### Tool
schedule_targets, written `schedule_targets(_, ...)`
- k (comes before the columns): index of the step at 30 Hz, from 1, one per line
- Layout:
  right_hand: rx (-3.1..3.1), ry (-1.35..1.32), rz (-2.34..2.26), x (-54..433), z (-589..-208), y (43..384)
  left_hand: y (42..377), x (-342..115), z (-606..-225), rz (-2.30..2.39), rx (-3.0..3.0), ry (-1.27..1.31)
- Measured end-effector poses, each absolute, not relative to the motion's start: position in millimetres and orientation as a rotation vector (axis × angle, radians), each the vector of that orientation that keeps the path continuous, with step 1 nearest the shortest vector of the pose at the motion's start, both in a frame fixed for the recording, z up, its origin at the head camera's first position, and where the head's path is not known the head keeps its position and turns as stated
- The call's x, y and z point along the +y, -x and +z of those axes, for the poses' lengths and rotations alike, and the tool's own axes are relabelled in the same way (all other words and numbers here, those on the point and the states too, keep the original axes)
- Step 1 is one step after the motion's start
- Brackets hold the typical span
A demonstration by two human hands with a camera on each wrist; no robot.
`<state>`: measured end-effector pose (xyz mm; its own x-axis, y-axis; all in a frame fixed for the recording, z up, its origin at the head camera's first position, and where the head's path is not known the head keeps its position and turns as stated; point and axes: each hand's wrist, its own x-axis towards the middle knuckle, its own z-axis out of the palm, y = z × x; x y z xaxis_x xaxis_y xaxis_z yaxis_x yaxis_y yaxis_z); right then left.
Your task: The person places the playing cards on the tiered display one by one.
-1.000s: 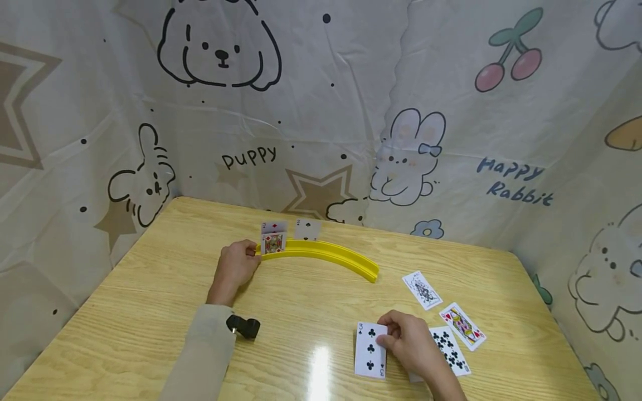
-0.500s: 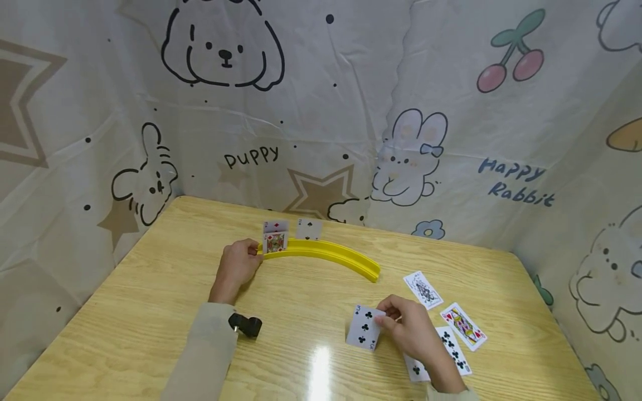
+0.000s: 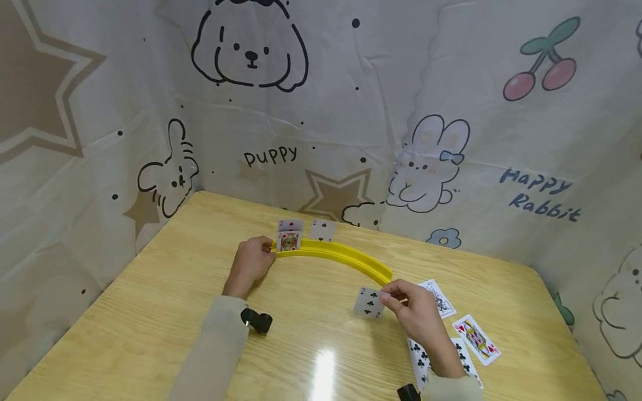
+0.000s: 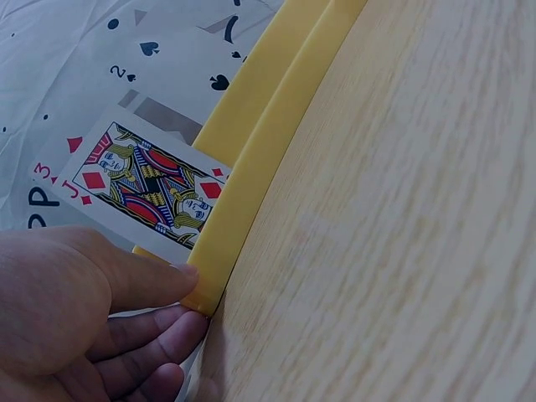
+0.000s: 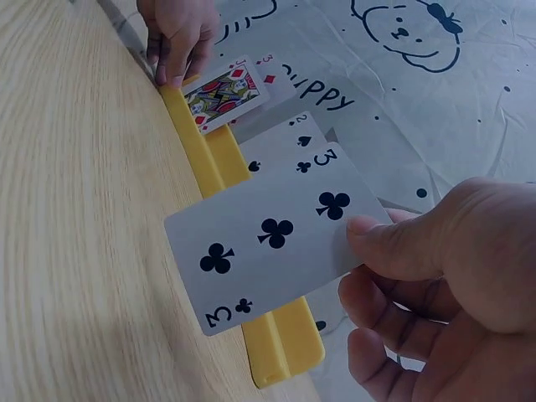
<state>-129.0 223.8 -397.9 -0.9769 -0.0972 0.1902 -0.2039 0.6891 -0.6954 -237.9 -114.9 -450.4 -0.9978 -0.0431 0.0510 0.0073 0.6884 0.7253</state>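
A: Where do we see the three of clubs (image 3: 370, 302)?
B: Just on the near side of the right end of the yellow card holder (image 3: 346, 255). It is tilted, face toward us; whether it touches the holder, we cannot tell.
A: And what has it?
B: Our right hand (image 3: 418, 312). Its grip is pinching the card by one edge, thumb on the face.
A: Our left hand (image 3: 252, 259)?
B: At the holder's left end, its grip pinching that tip, with the thumb on the front rim and the fingers curled beneath.
A: What do we have in the holder?
B: By its left end, the jack of diamonds (image 3: 289, 241) stands upright in front of the three of diamonds (image 3: 291, 225). To their right, the two of spades (image 3: 323, 229) stands along the holder's back side.
A: What lies off the holder's right end?
B: A black-and-white figure card (image 3: 438, 298), partly behind our hand, then the queen of hearts (image 3: 476, 340) farther out. Nearer us than the holder, club cards (image 3: 466, 362) lie partly hidden by our right wrist.
A: Under and behind it all?
B: The wood-grain counter (image 3: 296, 340) carries the holder, and a cartoon-printed cloth (image 3: 321, 111) hangs behind it.
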Motion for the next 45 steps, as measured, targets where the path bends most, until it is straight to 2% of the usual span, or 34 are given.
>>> schedule_targets(10, -2.725, -0.241, 1.159, 215.1, -393.5, 139.6, 241.5, -111.2, -446.8, -1.193, -2.826, -0.023)
schedule_targets(45, -2.697, -0.255, 1.311, 173.2, -397.7, 208.8, 237.5, -112.1, -448.1, -1.262, -2.798, -0.026)
